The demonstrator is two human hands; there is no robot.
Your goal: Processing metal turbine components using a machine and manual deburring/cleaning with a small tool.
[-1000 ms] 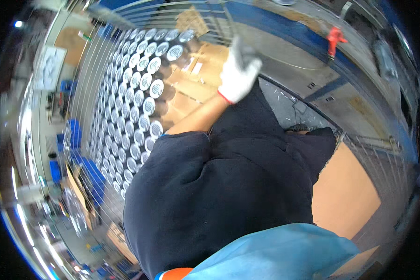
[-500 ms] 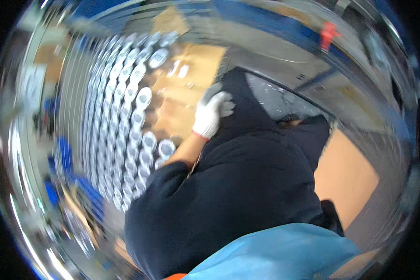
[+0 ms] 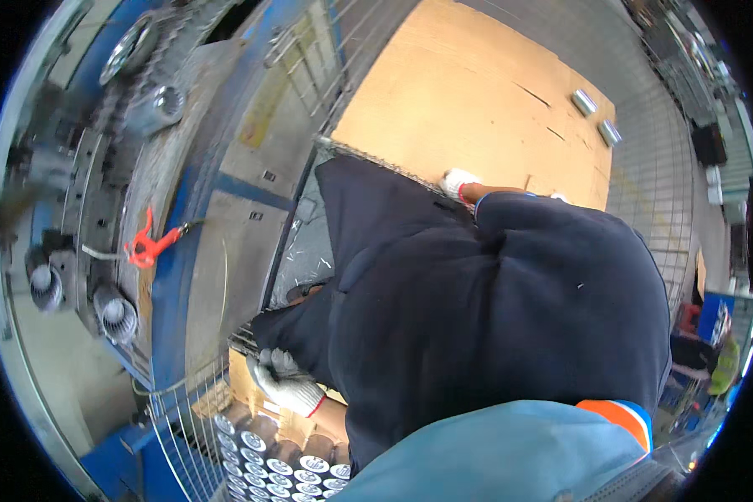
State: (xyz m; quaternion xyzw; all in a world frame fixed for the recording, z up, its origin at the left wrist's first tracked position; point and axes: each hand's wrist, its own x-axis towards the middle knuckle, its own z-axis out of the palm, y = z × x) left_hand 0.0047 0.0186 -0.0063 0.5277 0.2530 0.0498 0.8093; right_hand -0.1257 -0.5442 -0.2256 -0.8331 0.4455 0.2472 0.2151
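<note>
My left hand, in a white glove with grey fingers, is at the near lower left beside my dark trousers. Its fingers curl over the edge of a wire cage packed with rows of metal cylinders with pale round ends. My right hand, also gloved in white, rests at the edge of a second wire cage lined with a cardboard sheet. My trousers and sleeve partly cover that hand, and its fingers are too small to read. Two short silver cylinders lie at the sheet's far right.
A blue-edged machine bench runs along the left, with a red air blow gun on it. Ribbed metal cylinders stand on the machine. Wire mesh walls rise behind the cardboard.
My view has swung to the right: the cage of cylinders has dropped to the lower left and the cardboard-lined cage has come in above. My right hand has come into view.
</note>
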